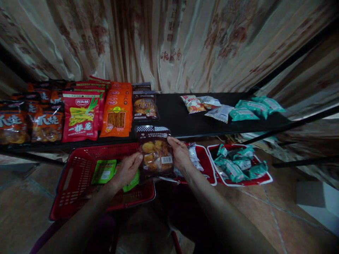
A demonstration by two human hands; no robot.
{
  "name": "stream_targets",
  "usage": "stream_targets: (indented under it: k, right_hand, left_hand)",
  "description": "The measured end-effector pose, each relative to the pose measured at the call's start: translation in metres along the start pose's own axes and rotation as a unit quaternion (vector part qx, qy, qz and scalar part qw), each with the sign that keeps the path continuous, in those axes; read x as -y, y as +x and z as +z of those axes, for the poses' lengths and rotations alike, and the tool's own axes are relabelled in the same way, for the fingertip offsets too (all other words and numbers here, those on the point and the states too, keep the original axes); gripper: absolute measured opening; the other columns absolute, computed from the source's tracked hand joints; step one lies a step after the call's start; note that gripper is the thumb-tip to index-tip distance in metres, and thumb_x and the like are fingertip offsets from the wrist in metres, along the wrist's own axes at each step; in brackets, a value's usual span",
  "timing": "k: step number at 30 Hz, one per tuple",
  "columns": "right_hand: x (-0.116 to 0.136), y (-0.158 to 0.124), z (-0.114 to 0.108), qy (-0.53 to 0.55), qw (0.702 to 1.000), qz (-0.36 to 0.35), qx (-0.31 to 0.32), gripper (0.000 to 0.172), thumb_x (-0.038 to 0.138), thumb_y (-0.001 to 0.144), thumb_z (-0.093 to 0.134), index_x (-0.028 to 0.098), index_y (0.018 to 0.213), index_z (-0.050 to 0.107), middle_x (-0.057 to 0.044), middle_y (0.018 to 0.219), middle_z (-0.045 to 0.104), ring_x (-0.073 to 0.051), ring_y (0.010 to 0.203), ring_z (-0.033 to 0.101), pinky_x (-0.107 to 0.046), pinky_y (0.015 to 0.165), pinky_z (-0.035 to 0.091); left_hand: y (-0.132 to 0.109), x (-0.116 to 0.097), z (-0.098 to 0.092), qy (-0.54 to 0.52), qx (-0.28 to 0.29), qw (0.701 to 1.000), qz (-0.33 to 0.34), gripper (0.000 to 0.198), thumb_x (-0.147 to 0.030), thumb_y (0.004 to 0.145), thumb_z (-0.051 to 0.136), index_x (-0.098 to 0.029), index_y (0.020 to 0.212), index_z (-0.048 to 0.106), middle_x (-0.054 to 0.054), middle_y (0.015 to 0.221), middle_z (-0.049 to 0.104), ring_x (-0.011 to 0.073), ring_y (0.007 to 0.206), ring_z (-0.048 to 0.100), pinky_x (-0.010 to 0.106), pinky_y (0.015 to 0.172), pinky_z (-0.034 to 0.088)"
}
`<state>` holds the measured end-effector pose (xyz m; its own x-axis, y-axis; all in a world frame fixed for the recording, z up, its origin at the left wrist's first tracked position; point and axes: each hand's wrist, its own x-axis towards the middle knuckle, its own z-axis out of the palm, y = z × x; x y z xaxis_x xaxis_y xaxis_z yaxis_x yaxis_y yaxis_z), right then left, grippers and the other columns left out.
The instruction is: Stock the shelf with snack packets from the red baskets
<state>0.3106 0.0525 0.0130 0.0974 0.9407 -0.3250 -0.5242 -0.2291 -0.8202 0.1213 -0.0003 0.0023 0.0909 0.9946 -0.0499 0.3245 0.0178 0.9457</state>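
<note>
The brown packet (156, 151) is held between both hands, in view across the near edge of the black shelf (169, 123) and above the right end of the large red basket (62, 192). The packet is tilted back so that its printed face shows.

The left hand (129, 168) grips the left edge at about mid-height, thumb toward the front. The right hand (180, 152) grips the right edge higher up, near the top corner. The fingers behind the packet are hidden, so their exact placement cannot be told.

Handling: the packet appears to be a filled film pouch with a glossy front, through which yellowish pieces show. It is probably light and yielding, with a stiffer flat seal along the checkered top band. The film is likely somewhat slippery. The contents are probably brittle; squeezing the bulging middle could break them.

Points of hold: the two side edges, as gripped here, spread the load and leave the middle unpressed. The top band should serve for a one-hand pinch. Matching packets (144, 107) stand on the shelf, just beyond.
</note>
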Motion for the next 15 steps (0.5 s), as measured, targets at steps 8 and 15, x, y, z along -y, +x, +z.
stream_targets:
  k: [8,15]
  right_hand:
    - [0.002,0.001,-0.001,-0.035,0.999,-0.023,-0.001,0.028,0.038,0.053,0.082,0.019,0.070,0.070,0.003,0.064,0.070,-0.013,0.055,0.059,-0.025,0.056,0.048]
    - [0.005,-0.002,-0.002,-0.053,0.998,0.011,0.029,0.031,0.044,0.054,0.081,0.021,0.072,0.069,0.004,0.061,0.067,-0.011,0.050,0.054,-0.023,0.050,0.044]
  left_hand:
    - [0.000,0.008,0.000,-0.071,0.100,0.992,-0.002,0.020,-0.033,0.079,0.051,-0.018,0.081,0.065,0.003,0.077,0.067,0.0178,0.074,0.063,0.027,0.069,0.049]
    - [0.001,0.009,0.004,-0.035,-0.012,0.999,-0.026,0.023,-0.034,0.076,0.050,-0.017,0.080,0.064,0.002,0.071,0.065,0.0168,0.068,0.061,0.026,0.064,0.047]
